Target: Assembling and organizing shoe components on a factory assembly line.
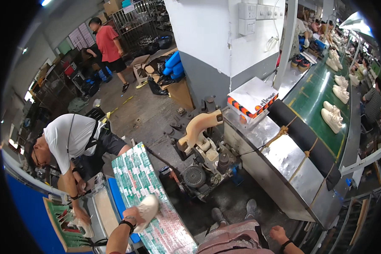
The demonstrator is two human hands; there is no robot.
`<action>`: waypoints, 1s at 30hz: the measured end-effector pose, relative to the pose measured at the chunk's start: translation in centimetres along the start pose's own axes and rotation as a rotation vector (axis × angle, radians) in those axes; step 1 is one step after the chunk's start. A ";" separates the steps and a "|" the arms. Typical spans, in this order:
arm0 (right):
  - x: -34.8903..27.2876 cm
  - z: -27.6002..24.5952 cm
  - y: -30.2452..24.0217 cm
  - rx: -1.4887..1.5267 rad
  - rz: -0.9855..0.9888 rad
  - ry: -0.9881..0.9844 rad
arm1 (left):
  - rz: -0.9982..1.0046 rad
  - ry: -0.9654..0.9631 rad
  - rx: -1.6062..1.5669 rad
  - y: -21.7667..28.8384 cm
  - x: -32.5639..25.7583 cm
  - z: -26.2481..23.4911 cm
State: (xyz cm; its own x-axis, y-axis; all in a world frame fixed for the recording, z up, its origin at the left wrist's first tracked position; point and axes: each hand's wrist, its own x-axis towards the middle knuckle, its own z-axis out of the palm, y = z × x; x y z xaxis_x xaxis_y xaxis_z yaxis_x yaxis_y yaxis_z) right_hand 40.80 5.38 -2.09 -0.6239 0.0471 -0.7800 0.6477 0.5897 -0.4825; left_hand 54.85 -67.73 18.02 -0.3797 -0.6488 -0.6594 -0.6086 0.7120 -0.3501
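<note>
Left hand (133, 215), stretched forward, grips a white shoe (148, 208), apart from the loosely curled right hand (278, 234).

The left hand (133, 215) grips a cream-white shoe (149, 206) over a long desk (133, 169) covered in green-and-white tape — the right hand (278, 234) hangs beside dusty-pink clothing (233, 239).

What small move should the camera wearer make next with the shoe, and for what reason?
Perhaps set the white shoe down on the patterned tabletop: the left hand holds it over that surface, where there is free room, and the right hand is apart from it. Whether it touches already, I cannot tell.
</note>
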 end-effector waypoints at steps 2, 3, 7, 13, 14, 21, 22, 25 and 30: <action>1.7 1.2 -1.3 0.136 -0.091 -0.006 | 0.224 0.071 -0.001 3.8 -3.5 -1.1; 2.1 2.5 -4.1 0.214 -0.124 -0.023 | 0.333 0.129 0.015 6.3 -5.3 -1.7; -2.5 5.7 -21.7 0.520 0.016 -0.632 | 0.875 0.511 -0.060 17.1 -14.1 -8.1; -10.2 3.9 -33.8 0.940 0.180 -1.373 | 1.158 0.985 -0.128 28.1 -19.7 -11.4; -9.8 3.1 -34.5 0.933 0.186 -1.364 | 1.152 1.035 -0.160 29.4 -19.8 -11.4; -9.1 0.0 -42.6 0.294 -1.023 -0.521 | 0.804 0.939 -0.754 36.0 -18.7 -11.4; -8.9 0.0 -44.0 0.211 -1.126 -0.429 | 0.787 0.958 -0.858 36.5 -18.1 -12.3; -9.0 1.4 -48.4 -0.279 -1.305 -0.028 | 0.770 0.968 -1.029 37.3 -13.9 -13.3; -10.0 3.0 -50.2 -0.547 -1.317 0.126 | 0.720 1.077 -1.223 38.5 -11.7 -12.9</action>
State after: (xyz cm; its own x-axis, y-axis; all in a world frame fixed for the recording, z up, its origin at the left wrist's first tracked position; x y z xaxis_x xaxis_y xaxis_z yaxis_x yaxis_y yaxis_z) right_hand 15.83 -27.15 28.70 -0.6796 -0.7156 0.1615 -0.6523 0.4886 -0.5795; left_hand 26.86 -36.20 20.80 -0.7176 -0.5585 0.4161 -0.0629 0.6470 0.7599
